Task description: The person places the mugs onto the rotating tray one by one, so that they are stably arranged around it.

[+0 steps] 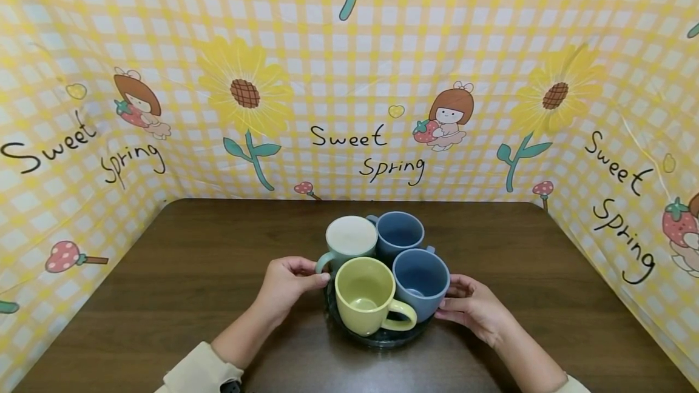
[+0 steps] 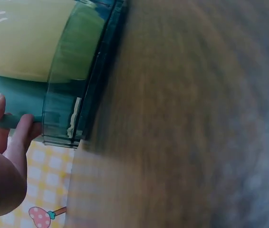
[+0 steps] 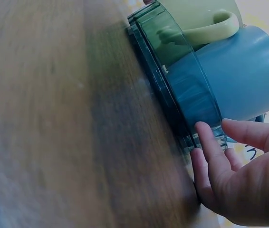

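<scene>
Four mugs stand in a round, see-through dark green tray (image 1: 377,342). A teal mug (image 2: 23,97) with a pale interior is at the back left. My left hand (image 1: 286,290) pinches its handle (image 1: 324,262), fingers close to the tray wall. A yellow-green mug (image 1: 363,305) stands at the front, handle to the right. Beside it is a blue mug (image 1: 422,284), with a second, darker blue mug (image 1: 401,232) behind. At the right side my right hand (image 1: 475,308) holds the tray rim, with fingertips (image 3: 202,127) against its outer wall, next to the nearer blue mug.
The tray is over a dark brown wooden table (image 1: 218,241). A yellow checked cloth (image 1: 338,77) with flowers and printed words surrounds the table at the back and both sides.
</scene>
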A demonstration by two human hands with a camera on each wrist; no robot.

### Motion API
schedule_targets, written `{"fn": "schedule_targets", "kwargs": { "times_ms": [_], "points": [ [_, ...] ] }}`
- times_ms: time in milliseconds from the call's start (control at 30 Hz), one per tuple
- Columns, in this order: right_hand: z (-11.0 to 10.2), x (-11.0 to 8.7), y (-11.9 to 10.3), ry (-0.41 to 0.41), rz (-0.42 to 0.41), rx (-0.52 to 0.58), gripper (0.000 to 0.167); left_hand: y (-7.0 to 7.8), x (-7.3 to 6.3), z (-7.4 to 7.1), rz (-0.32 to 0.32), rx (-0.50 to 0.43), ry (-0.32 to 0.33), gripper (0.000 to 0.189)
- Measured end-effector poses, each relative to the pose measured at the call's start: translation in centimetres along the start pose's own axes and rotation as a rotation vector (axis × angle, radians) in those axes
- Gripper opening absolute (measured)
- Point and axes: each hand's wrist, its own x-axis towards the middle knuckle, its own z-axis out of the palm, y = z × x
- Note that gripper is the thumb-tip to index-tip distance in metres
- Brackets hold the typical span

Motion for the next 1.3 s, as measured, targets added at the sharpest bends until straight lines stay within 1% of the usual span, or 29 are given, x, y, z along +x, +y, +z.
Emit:
{"fn": "schedule_targets", "kwargs": {
  "times_ms": [67,133,200,300,433,600,700,833,900,1033,1133,1300],
  "points": [
    [0.0,0.0,0.0,0.001,0.0,-0.001,0.036,-0.1,0.0,0.1,0.011,0.094,0.015,0.019],
    [0.0,0.0,0.0,0.002,-0.002,-0.002,0.036,-0.1,-0.1,0.2,0.023,0.152,0.017,0.018],
    [0.0,0.0,0.1,0.002,-0.004,-0.004,0.036,0.0,-0.1,0.2,0.031,0.182,0.011,0.018],
    [0.0,0.0,0.1,0.001,-0.008,-0.011,0.036,0.2,-0.2,0.2,0.04,0.194,-0.01,0.02],
    [-0.1,0.0,0.2,-0.007,-0.012,-0.017,0.035,0.2,-0.2,-0.1,0.042,0.181,-0.071,0.022],
    [-0.1,-0.1,0.1,-0.024,-0.021,-0.023,0.034,-0.2,-0.1,-0.8,0.03,0.111,-0.134,0.025],
    [-0.1,-0.1,0.0,-0.025,-0.024,-0.036,0.034,-0.3,-0.2,-1.3,0.028,0.082,-0.15,0.027],
    [-0.2,-0.2,0.0,-0.027,-0.036,-0.067,0.035,-0.3,-0.6,-1.9,0.02,0.078,-0.154,0.029],
    [-0.3,-0.2,0.0,-0.034,-0.046,-0.081,0.036,-0.3,-0.7,-2.2,0.025,0.077,-0.157,0.03],
    [-0.3,-0.4,-0.1,-0.046,-0.051,-0.081,0.035,-0.4,-1.0,-2.8,0.063,0.059,-0.194,0.032],
    [-0.4,-0.7,-0.3,-0.051,-0.052,-0.073,0.034,-0.5,-1.2,-3.3,0.099,0.049,-0.24,0.035],
    [-0.5,-1.2,-0.8,-0.052,-0.058,-0.061,0.031,-0.5,-1.6,-4.2,0.146,0.063,-0.31,0.042]
  ]
}}
